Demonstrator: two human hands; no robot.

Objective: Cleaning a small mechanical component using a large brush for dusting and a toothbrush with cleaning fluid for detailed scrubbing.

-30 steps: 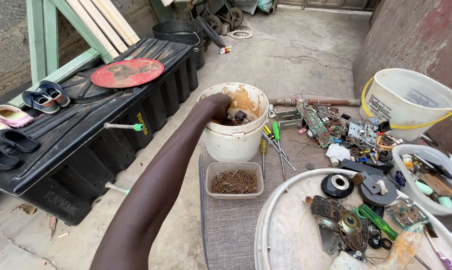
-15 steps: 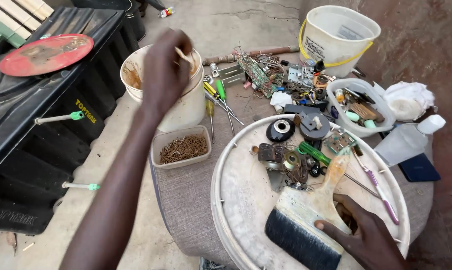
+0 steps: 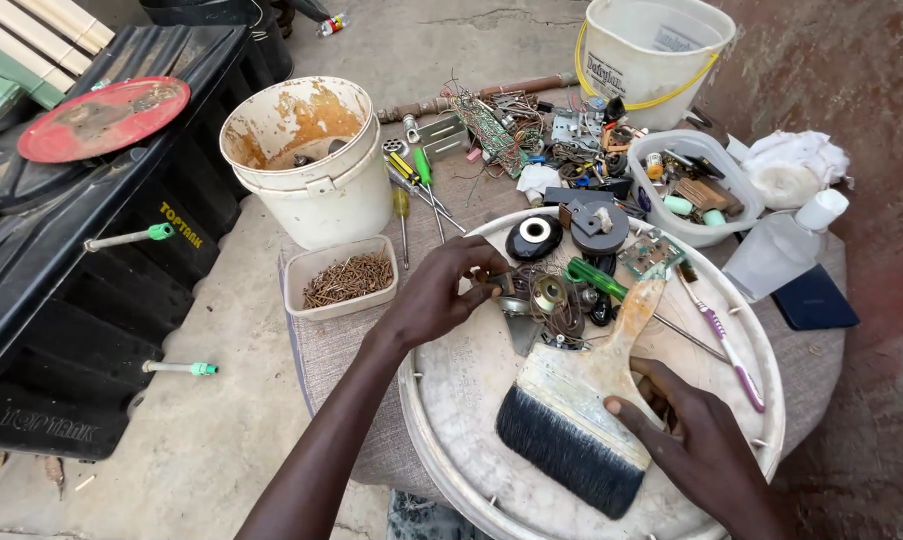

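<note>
A white bucket point(image 3: 652, 50) with a yellow handle stands at the top right and bears a rectangular white label point(image 3: 605, 75) with dark print on its side. Right of the round tray stands a clear plastic bottle point(image 3: 787, 245) with a white cap. On the left, the black tank point(image 3: 82, 280) carries yellow lettering point(image 3: 182, 224) on its side.

wide paintbrush point(image 3: 572, 415) | black bristles, pale handle | flat on round tray point(image 3: 452, 400)
</note>
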